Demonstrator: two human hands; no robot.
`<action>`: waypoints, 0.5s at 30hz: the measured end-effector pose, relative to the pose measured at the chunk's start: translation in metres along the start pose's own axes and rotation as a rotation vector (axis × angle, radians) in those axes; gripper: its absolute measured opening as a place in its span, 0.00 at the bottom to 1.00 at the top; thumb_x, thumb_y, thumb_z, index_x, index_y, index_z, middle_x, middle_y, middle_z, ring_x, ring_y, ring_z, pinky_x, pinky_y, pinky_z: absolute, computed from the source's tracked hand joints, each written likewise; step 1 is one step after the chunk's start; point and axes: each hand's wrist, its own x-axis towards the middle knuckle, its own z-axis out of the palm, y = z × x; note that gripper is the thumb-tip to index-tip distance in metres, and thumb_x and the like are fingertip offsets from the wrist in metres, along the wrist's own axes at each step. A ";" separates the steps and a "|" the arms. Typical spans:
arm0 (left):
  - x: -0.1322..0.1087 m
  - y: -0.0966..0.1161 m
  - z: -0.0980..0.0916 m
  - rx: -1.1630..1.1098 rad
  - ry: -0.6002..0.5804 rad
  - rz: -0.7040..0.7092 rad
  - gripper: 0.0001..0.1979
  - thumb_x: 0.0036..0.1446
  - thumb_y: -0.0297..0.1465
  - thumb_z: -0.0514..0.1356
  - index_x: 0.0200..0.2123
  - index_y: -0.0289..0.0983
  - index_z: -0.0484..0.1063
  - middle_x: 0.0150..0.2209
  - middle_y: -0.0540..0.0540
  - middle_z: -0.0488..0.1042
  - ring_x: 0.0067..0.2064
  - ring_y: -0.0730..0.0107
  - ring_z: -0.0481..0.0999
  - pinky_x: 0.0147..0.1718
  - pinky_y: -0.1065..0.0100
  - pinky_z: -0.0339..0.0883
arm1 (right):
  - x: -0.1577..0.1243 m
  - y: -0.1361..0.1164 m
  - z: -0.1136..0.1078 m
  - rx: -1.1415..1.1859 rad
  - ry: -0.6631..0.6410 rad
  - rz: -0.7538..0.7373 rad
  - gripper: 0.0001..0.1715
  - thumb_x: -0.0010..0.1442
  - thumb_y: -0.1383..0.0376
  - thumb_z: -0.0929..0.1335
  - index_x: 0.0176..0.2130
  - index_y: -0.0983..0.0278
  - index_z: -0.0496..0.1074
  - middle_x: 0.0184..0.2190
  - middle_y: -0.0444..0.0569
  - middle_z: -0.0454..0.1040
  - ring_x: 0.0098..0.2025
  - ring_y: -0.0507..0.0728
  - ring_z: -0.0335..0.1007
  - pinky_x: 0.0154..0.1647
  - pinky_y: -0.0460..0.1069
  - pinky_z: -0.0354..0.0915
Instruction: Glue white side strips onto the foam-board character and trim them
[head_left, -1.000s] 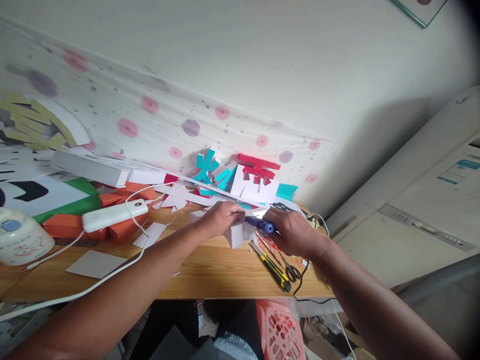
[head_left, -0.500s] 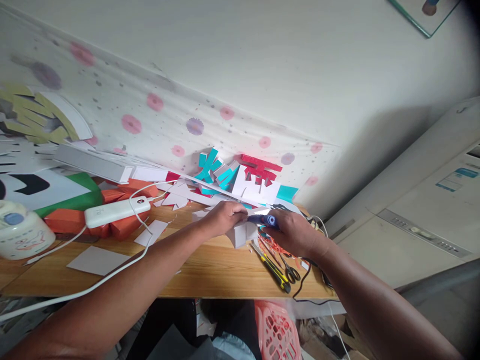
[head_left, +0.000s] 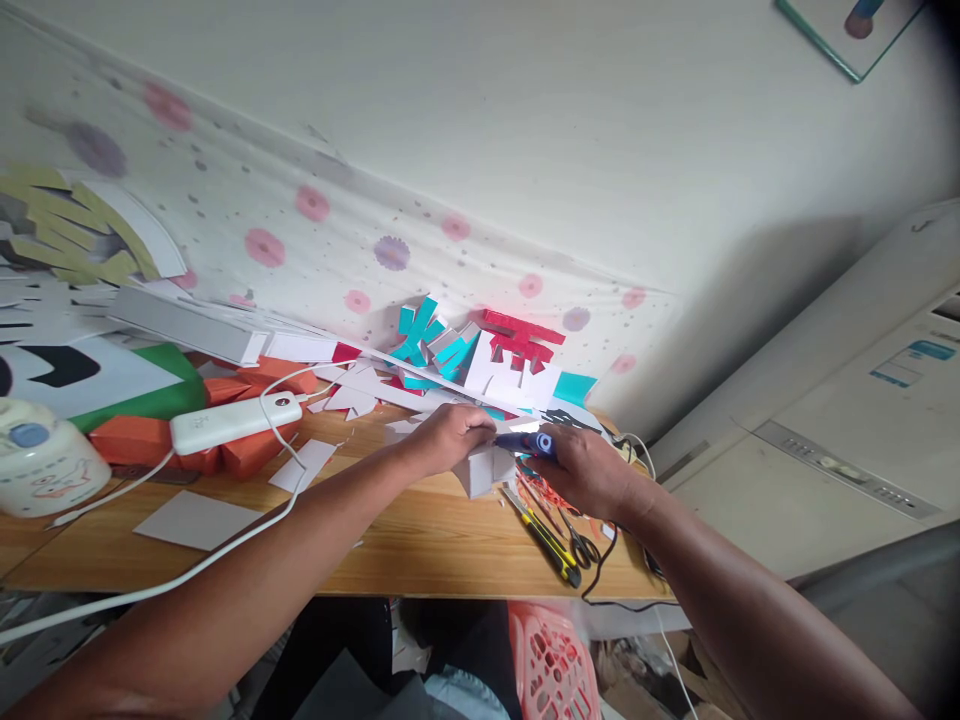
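Observation:
My left hand is closed on a white folded card piece near the middle of the wooden table, thumb on its upper edge. In my right hand is a blue glue gun, its round rear end facing me and its front over the card piece. The nozzle tip is hidden, so I cannot tell whether it touches the card. A yellow and black utility knife and black-handled scissors lie just in front of the right hand.
A white power strip rests on orange blocks at left, its cord crossing my left forearm. Teal and red cut-out shapes lean along the wall. Orange scraps lie near the scissors. A pink plastic basket-like seat is below the table edge.
Almost nothing differs. Both hands keep their places with the glue gun at the card piece; the right forearm and the black cord beside it have shifted very slightly.

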 end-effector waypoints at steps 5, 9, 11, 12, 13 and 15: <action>0.000 0.001 0.001 0.003 0.007 0.000 0.08 0.70 0.31 0.65 0.40 0.40 0.85 0.38 0.46 0.85 0.40 0.64 0.81 0.39 0.65 0.69 | -0.002 0.001 0.000 0.034 0.024 -0.017 0.08 0.75 0.59 0.69 0.47 0.60 0.76 0.45 0.53 0.84 0.46 0.63 0.81 0.47 0.52 0.67; 0.000 0.000 0.002 0.002 0.003 0.008 0.07 0.70 0.31 0.65 0.40 0.40 0.85 0.38 0.46 0.85 0.40 0.65 0.81 0.38 0.65 0.69 | -0.004 0.001 -0.001 0.055 0.037 -0.023 0.07 0.74 0.59 0.69 0.46 0.59 0.77 0.43 0.51 0.84 0.43 0.62 0.80 0.46 0.52 0.67; 0.000 0.000 0.003 0.010 0.003 0.004 0.07 0.70 0.31 0.65 0.40 0.40 0.85 0.38 0.46 0.84 0.40 0.65 0.81 0.38 0.65 0.69 | -0.005 0.001 -0.001 0.062 0.040 -0.026 0.08 0.74 0.59 0.69 0.46 0.60 0.77 0.42 0.51 0.83 0.43 0.61 0.79 0.45 0.52 0.67; 0.000 -0.001 0.003 0.017 0.003 0.003 0.07 0.70 0.31 0.65 0.40 0.40 0.85 0.38 0.47 0.84 0.39 0.65 0.81 0.38 0.65 0.68 | -0.006 0.002 -0.001 0.063 0.040 -0.026 0.09 0.75 0.58 0.69 0.46 0.60 0.77 0.42 0.52 0.83 0.42 0.61 0.79 0.44 0.52 0.66; 0.000 -0.001 0.003 0.023 0.003 0.002 0.07 0.70 0.31 0.65 0.40 0.40 0.85 0.38 0.47 0.84 0.39 0.65 0.81 0.39 0.65 0.68 | -0.006 0.002 0.000 0.063 0.038 -0.026 0.09 0.75 0.58 0.69 0.46 0.60 0.77 0.42 0.52 0.83 0.42 0.61 0.79 0.44 0.51 0.66; 0.000 -0.001 0.003 0.028 0.001 0.000 0.07 0.71 0.31 0.65 0.40 0.40 0.85 0.37 0.47 0.84 0.39 0.65 0.80 0.38 0.65 0.67 | -0.006 0.003 0.000 0.067 0.034 -0.029 0.10 0.75 0.58 0.69 0.46 0.60 0.77 0.41 0.52 0.83 0.42 0.61 0.79 0.44 0.51 0.66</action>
